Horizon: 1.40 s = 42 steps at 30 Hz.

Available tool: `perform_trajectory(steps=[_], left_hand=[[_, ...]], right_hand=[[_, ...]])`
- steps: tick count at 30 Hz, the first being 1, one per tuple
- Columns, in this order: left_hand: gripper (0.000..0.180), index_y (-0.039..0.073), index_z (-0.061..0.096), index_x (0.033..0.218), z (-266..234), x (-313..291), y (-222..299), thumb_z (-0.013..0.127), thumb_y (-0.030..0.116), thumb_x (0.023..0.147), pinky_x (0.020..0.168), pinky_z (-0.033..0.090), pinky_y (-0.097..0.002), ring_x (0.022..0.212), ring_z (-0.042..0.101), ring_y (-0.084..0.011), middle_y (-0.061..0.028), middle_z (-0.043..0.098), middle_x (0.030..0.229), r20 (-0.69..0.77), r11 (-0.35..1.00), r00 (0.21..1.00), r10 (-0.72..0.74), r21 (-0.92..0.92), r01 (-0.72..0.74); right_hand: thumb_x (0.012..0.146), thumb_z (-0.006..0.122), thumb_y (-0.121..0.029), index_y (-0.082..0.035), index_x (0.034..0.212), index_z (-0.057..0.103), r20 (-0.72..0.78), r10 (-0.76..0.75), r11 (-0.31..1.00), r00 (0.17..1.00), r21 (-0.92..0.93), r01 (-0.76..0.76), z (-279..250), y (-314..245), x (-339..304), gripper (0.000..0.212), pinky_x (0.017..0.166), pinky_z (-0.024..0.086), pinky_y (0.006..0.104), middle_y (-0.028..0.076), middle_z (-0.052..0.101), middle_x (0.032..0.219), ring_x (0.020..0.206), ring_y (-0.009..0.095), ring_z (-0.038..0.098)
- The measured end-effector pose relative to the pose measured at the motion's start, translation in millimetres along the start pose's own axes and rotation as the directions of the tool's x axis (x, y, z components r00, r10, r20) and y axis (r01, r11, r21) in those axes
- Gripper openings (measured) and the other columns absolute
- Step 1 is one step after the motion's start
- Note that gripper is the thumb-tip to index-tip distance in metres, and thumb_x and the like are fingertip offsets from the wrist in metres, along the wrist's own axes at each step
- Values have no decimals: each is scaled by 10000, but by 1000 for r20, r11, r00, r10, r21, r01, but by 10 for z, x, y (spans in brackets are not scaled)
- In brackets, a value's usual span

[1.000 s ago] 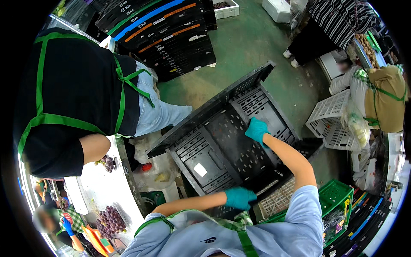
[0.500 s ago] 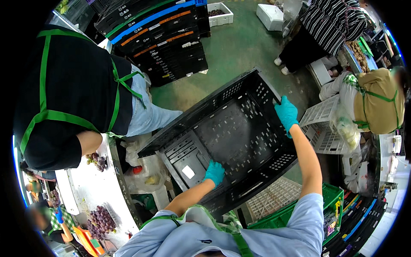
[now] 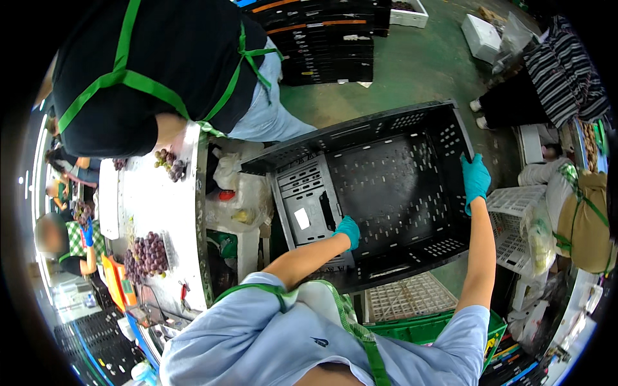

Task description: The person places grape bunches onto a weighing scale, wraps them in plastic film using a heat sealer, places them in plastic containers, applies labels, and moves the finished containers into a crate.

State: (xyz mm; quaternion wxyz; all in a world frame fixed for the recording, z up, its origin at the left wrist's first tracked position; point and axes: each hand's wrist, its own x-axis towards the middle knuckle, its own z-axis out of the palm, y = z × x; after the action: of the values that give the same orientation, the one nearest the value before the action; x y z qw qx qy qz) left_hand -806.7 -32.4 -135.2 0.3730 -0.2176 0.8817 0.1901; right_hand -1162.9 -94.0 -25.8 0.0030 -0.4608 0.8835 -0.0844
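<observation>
A large black folding crate (image 3: 386, 186) with slotted walls is in front of me, its open top facing me. At its left end a panel (image 3: 306, 209) with a white label lies folded inward. My left hand (image 3: 347, 233), in a teal glove, is closed over the inner edge of this panel, its fingertips partly hidden. On the crate's right wall, my right hand (image 3: 475, 180), gloved alike, grips the upper rim with fingers wrapped round it.
Left is a white worktable (image 3: 148, 199) with purple grapes (image 3: 147, 257). A co-worker in a black shirt (image 3: 167, 64) stands close to the crate's far left. A white basket (image 3: 412, 297) and green crate (image 3: 399, 329) sit below; another person (image 3: 582, 219) is at right.
My view has turned left, showing more of the worktable. The crate has swung to lie more level across the view, and both hands have stayed on it.
</observation>
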Motion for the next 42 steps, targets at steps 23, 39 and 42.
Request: perform_trajectory(steps=[23, 39, 42], left_hand=[[547, 86, 300, 1290, 154, -2212, -603, 331, 376, 828, 1016, -22, -519, 1279, 138, -271, -105, 255, 1352, 39, 857, 882, -469, 261, 444], [390, 50, 532, 1081, 417, -2544, -911, 443, 228, 746, 1021, 84, -499, 1169, 344, -311, -144, 469, 1166, -491, 941, 829, -267, 51, 334], [427, 53, 497, 1119, 574, -2706, -814, 460, 214, 726, 1014, 129, -490, 1173, 337, -312, -144, 448, 1178, -731, 937, 590, -342, -216, 275]], right_hand=[[755, 477, -87, -91, 1243, 379, 187, -680, 659, 708, -265, 703, -410, -34, -216, 497, 993, 214, 419, 44, 304, 1326, 1240, 235, 237], [759, 450, -15, -115, 1301, 293, 248, -416, 497, 875, -744, 447, -365, 82, -966, 573, 977, 281, 421, 3, 64, 1402, 1219, 312, 238], [736, 554, -154, -91, 1258, 360, 259, -327, 736, 909, -533, 417, -579, -653, -1479, 561, 962, 270, 437, 83, 177, 1375, 1237, 306, 214]])
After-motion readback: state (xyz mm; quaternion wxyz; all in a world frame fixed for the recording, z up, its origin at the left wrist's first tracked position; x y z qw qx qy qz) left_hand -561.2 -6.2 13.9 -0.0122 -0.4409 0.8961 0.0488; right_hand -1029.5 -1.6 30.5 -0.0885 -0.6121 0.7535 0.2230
